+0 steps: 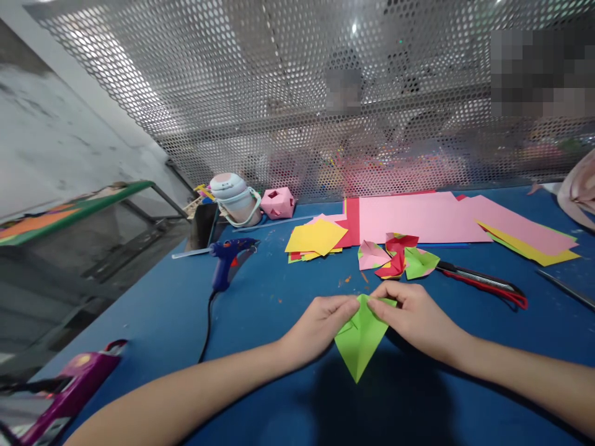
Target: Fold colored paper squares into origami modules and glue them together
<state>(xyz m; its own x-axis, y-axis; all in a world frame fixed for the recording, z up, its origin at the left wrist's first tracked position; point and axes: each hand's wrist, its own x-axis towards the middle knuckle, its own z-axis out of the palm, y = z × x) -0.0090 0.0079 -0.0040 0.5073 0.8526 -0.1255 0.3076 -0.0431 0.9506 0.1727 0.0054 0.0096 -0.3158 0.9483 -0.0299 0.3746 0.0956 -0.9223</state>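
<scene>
Hands meet on a blue desk (260,310): the left hand (320,322) and right hand (413,313) close over a green paper (360,341), folded into a kite-like shape whose long point aims back toward the person. Each grip is pressed together, thumb and fingertips pinching the paper's upper edge from either side, while its lower part lies flat on the desk between the wrists.

Just beyond the grip lies a cluster of folded pieces (400,257) in pink, red and green. Farther out sit a stack of yellow squares (316,238) and broad pink sheets (418,217). To the right of the grip, what looks like a pair of red-handled scissors (483,282) rests on the desk. To its left, well apart, a blue glue gun (227,260) trails its cord toward the near edge. A perforated metal screen (279,93) closes the far side.

Judged from this position, the risk lies in the crease. Uneven pressure from the two pinches could pull the layers out of line and set a crooked fold, or tear the thin paper at its top corner. A sweep of the left forearm could also snag the cord.
</scene>
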